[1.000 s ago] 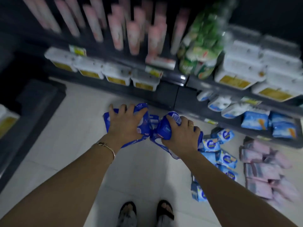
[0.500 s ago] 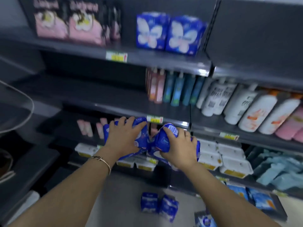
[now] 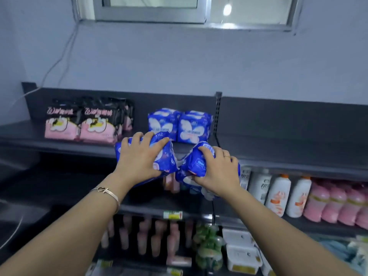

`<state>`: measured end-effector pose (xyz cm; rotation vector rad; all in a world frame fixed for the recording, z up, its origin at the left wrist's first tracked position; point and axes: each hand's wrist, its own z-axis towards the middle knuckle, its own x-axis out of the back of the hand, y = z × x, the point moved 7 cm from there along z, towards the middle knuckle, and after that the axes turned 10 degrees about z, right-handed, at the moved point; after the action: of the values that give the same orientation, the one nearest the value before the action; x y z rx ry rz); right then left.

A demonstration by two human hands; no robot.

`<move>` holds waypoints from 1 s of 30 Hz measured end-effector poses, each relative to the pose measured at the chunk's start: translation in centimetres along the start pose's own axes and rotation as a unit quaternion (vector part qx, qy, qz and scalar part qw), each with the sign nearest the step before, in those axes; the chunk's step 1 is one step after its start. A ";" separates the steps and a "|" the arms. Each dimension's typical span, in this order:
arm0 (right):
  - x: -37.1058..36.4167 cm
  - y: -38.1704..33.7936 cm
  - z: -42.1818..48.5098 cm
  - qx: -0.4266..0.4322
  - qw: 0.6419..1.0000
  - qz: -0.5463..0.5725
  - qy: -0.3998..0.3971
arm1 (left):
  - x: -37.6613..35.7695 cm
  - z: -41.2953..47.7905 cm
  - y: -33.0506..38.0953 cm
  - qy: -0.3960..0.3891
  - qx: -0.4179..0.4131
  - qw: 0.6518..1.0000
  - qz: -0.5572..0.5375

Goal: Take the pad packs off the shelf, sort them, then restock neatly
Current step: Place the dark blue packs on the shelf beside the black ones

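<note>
My left hand (image 3: 139,156) grips a bundle of blue pad packs (image 3: 165,162) from above. My right hand (image 3: 217,172) grips a second bundle of blue pad packs (image 3: 194,162) right beside it. Both bundles are held side by side, touching, at the front edge of the top shelf (image 3: 59,145). On that shelf stand two blue pad packs (image 3: 179,124) just behind my hands. Pink-and-black pad packs (image 3: 83,124) stand to their left. How many packs each hand holds is hidden by my fingers.
The shelf below carries white and pink bottles (image 3: 298,196) on the right. Lower shelves hold pink tubes (image 3: 143,238), a green bag (image 3: 207,246) and white boxes (image 3: 241,253). An upright post (image 3: 218,114) divides the top shelf; its right section (image 3: 288,148) is bare. A window (image 3: 151,8) sits above.
My hands have lifted both blue bundles from floor level up to the top shelf's front edge. The view has swung up from the floor to the shelves and wall.
</note>
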<state>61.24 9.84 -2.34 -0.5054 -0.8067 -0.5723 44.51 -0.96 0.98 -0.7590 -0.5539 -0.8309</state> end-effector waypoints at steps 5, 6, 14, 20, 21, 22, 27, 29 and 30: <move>1.6 1.0 6.7 0.019 0.999 -0.003 0.027 | 0.0 6.3 -1.5 0.052 0.013 0.998 0.026; 1.6 1.1 8.1 0.025 0.999 -0.001 0.029 | -0.2 7.4 -1.7 0.060 0.014 0.998 0.034; -2.4 1.7 18.2 0.080 0.996 0.001 -0.047 | -5.1 14.0 -2.7 0.059 0.014 0.996 0.065; -7.3 2.8 22.4 0.067 0.988 -0.014 -0.140 | -11.1 17.0 -1.5 0.019 -0.027 0.997 0.065; -8.1 3.0 22.8 0.062 0.985 -0.017 -0.160 | -12.1 17.5 -1.2 0.012 -0.037 0.997 0.064; -8.8 3.2 23.2 0.057 0.983 -0.023 -0.175 | -13.0 18.0 -0.9 0.009 -0.046 0.997 0.060; -10.8 3.6 24.4 0.008 0.977 -0.053 -0.205 | -17.1 19.2 0.0 -0.011 -0.070 0.997 0.007; -11.5 3.5 24.6 -0.005 0.974 -0.054 -0.219 | -18.2 19.1 -0.2 -0.016 -0.079 0.997 -0.012; -11.7 3.4 24.7 -0.009 0.972 -0.058 -0.226 | -18.6 19.0 -0.4 -0.015 -0.081 0.996 -0.022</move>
<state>44.06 30.80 2.48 -0.6184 -1.2727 -0.5798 30.98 21.92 -0.12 -0.9117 -0.5367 -0.9136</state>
